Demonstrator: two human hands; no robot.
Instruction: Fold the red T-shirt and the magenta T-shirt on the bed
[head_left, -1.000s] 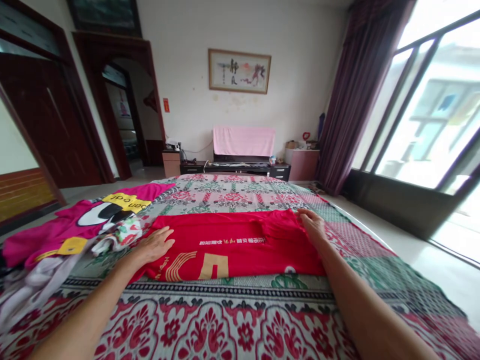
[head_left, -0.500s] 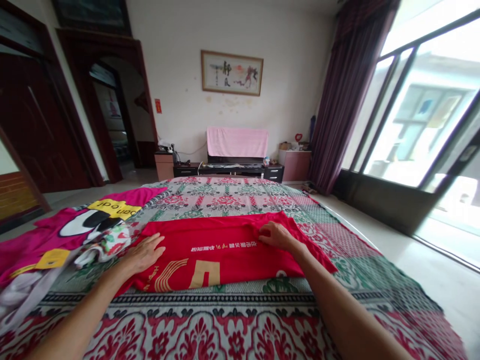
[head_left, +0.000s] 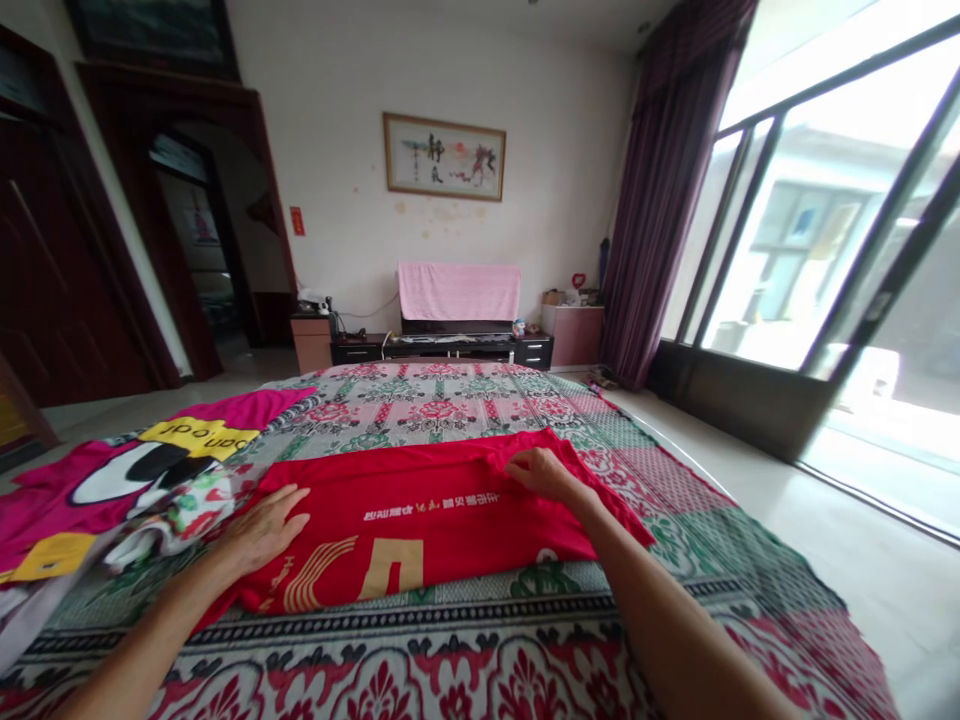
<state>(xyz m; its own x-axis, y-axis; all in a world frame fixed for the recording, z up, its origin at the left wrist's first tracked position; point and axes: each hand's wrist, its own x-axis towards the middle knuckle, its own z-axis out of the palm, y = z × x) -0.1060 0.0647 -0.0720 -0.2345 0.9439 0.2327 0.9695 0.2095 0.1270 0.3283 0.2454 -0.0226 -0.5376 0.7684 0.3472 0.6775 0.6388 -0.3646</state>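
A red shirt [head_left: 420, 505] lies flat across the middle of a bed, on a patterned bedspread [head_left: 450, 640] of red, green and white flowers. The shirt is spread sideways, with white lettering and a gold design facing up.

The left hand [head_left: 264, 528] rests palm down on the shirt's left end. Its fingers are straight and slightly spread, pressing on the cloth and gripping nothing. The forearm runs back over the bedspread toward the near left corner.

The right hand [head_left: 541, 472] sits on the shirt's far right part, near its upper edge. Its fingers are curled and drawn together on a small raised fold of the red cloth, which puckers at the fingertips. The thumb is mostly hidden, so how deep the pinch goes cannot be told. The right forearm crosses the shirt's near right corner.

Just left of the shirt lies a crumpled flowered cloth [head_left: 176, 512], touching or nearly touching its edge. Beyond that is a pink garment [head_left: 67, 480] with a yellow patch and a black and white print.

Past the bed, a pink towel [head_left: 459, 291] hangs over a low dark cabinet against the wall, under a framed picture [head_left: 444, 156]. A dark purple curtain [head_left: 656, 200] hangs beside a large window [head_left: 832, 250] on the right.
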